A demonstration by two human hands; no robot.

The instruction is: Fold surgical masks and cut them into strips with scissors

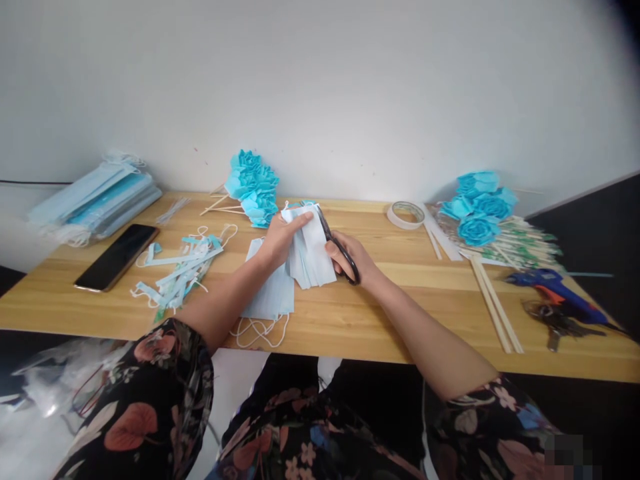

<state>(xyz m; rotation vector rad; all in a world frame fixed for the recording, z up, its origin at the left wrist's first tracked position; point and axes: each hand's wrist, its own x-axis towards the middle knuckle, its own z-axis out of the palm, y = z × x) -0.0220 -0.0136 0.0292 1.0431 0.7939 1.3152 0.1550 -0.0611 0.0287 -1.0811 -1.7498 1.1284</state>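
My left hand [283,235] grips a pale blue face mask [313,253] near its upper left, the thumb lying across its front. In my right hand [353,259] is a pair of black-handled scissors [345,255], whose blades point up along the mask's right edge. Whether the blades are closed on the edge, I cannot tell. Below my left wrist, another face mask [270,293] lies flat on the table, its white ear loops hanging toward me. To the left is a loose pile of cut mask strips [187,267] with ear loops.
A stack of masks [100,200] and a phone [117,257] lie at left. Blue flowers on sticks [253,187] and more blue flowers [479,207] stand behind. At right are a tape roll [393,215], wooden sticks [495,307], a blue glue gun [560,293] and keys [553,327].
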